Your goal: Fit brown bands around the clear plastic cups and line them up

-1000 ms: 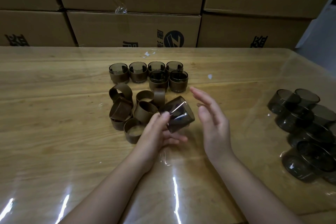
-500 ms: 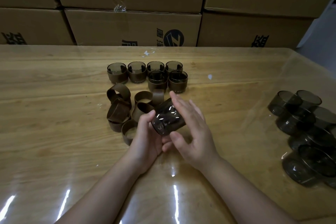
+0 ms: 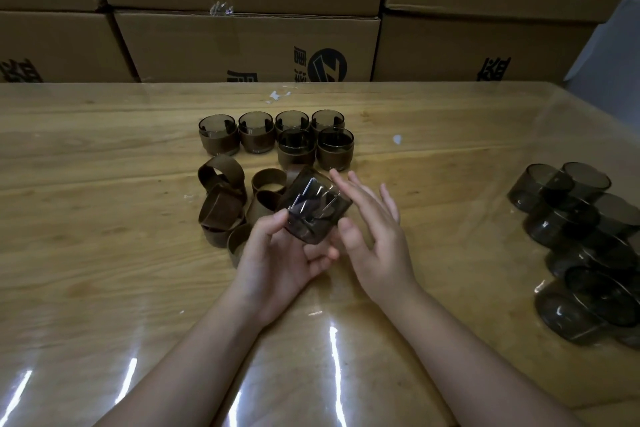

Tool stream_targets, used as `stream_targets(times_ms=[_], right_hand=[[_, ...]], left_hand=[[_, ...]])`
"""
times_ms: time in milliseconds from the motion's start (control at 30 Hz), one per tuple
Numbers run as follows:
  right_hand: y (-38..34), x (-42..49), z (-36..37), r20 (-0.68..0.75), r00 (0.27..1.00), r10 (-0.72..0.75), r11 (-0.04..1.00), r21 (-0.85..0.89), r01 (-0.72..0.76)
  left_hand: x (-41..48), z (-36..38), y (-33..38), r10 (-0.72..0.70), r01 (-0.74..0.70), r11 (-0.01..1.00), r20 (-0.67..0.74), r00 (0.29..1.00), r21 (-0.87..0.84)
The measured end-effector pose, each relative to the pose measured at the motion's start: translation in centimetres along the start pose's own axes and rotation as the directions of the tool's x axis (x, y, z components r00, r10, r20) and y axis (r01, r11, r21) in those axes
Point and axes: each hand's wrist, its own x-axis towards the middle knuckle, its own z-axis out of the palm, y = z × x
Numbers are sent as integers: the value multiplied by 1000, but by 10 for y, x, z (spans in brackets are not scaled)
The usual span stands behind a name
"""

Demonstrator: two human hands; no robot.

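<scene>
My left hand (image 3: 277, 260) holds a smoky clear plastic cup (image 3: 313, 208) tilted on its side above the table, thumb on its near side and fingers beneath it. My right hand (image 3: 374, 232) is beside the cup with straight, spread fingers, fingertips at the cup's right edge. I cannot tell whether a band is on this cup. A heap of several loose brown bands (image 3: 225, 204) lies just left of the cup. Behind it, several banded cups (image 3: 277, 137) stand in two short rows.
Several bare smoky cups (image 3: 581, 239) are piled at the right of the wooden table (image 3: 86, 218), which has a glossy clear cover. Stacked cardboard boxes (image 3: 249, 42) wall off the far edge.
The cup has turned in my left hand. My right hand closed in and cupped it half a second ago, and now has opened and drawn slightly to the right.
</scene>
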Motion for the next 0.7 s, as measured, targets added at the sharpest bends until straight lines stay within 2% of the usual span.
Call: stream_targets(times_ms=[167, 400, 700], right_hand=[[3, 0, -2, -54, 998, 21, 999, 37, -19], [2, 0, -3, -124, 992, -11, 999, 42, 16], [-7, -1, -3, -189, 975, -112, 991, 56, 125]], left_hand=[[1, 5, -1, -3, 12, 995, -87, 996, 97], [1, 8, -5, 49, -28, 985, -119, 992, 170], [2, 6, -10, 49, -3, 944, -131, 990, 331]])
